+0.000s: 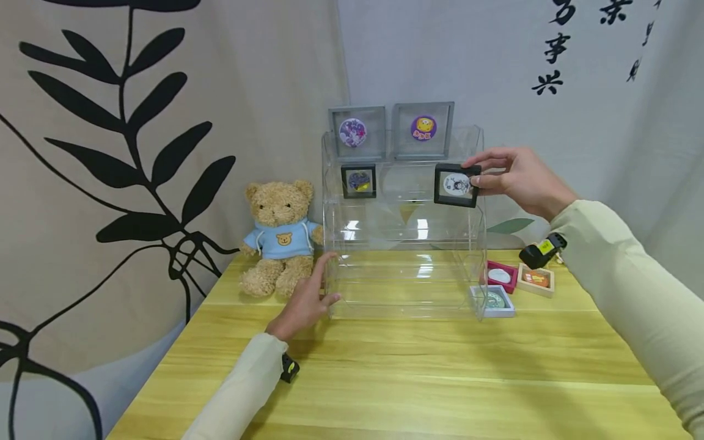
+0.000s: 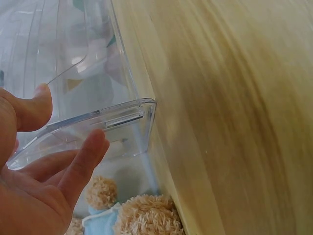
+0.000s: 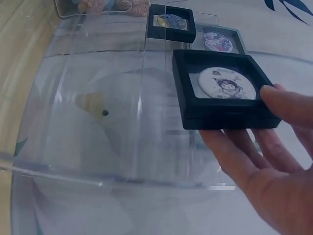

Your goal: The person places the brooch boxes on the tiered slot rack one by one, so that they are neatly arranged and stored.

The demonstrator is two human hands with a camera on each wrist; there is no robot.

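A clear acrylic tiered stand (image 1: 404,302) stands on the wooden table. My right hand (image 1: 519,183) grips a black square display frame (image 1: 438,183) by its right side, thumb on the front and fingers behind; a round white badge (image 3: 227,83) with a drawn figure shows inside. The frame is tilted before the stand's upper right part. At the stand's lower left side is my left hand (image 1: 308,302), with fingers extended outside the side panel (image 2: 129,105) and the thumb at its front edge. A smaller-looking black frame (image 1: 359,181) sits on the upper left tier.
Two grey frames (image 1: 357,153) (image 1: 398,153) with round badges stand on the top tier. A teddy bear (image 1: 283,244) in a blue hoodie sits left of the stand. Right of it lie a red frame (image 1: 511,280), a cream frame (image 1: 536,292) and a white frame (image 1: 497,313).
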